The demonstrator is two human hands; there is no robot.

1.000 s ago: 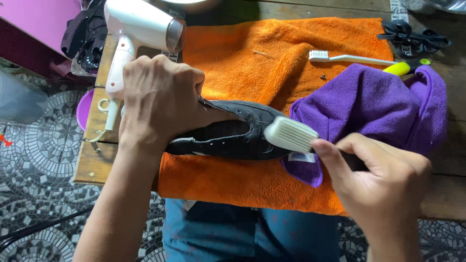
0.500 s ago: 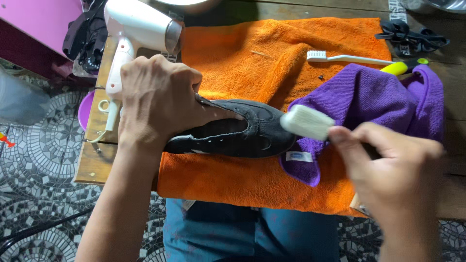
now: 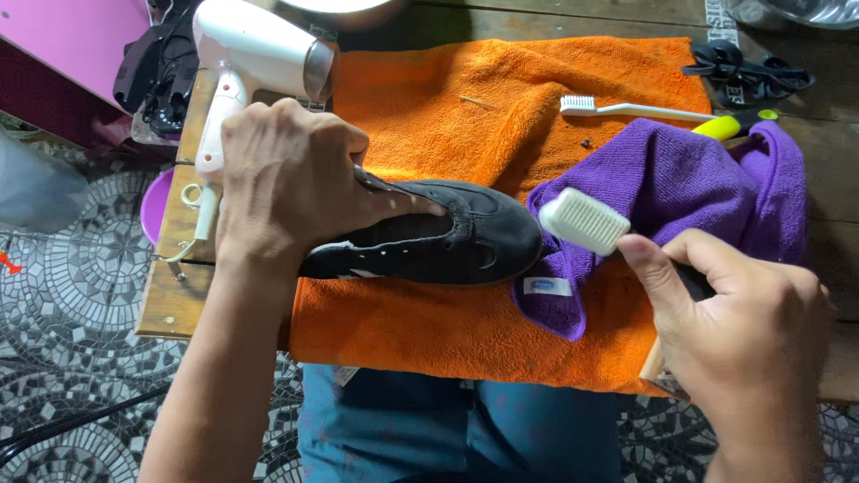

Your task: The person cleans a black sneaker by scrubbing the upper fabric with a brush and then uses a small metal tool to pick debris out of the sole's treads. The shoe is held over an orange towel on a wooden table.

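Pinning black shoe (image 3: 447, 241) under left hand (image 3: 286, 183) | brush (image 3: 583, 220) in right hand (image 3: 743, 331)

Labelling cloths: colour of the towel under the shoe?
Orange towel, plain; the black shoe lies on it. Head view.

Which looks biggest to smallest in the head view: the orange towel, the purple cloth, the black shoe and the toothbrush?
1. orange towel, covering most of the table.
2. purple cloth.
3. black shoe, partly hidden under the left hand, so its place against the cloth is unsure.
4. toothbrush, thin, clearly smallest.
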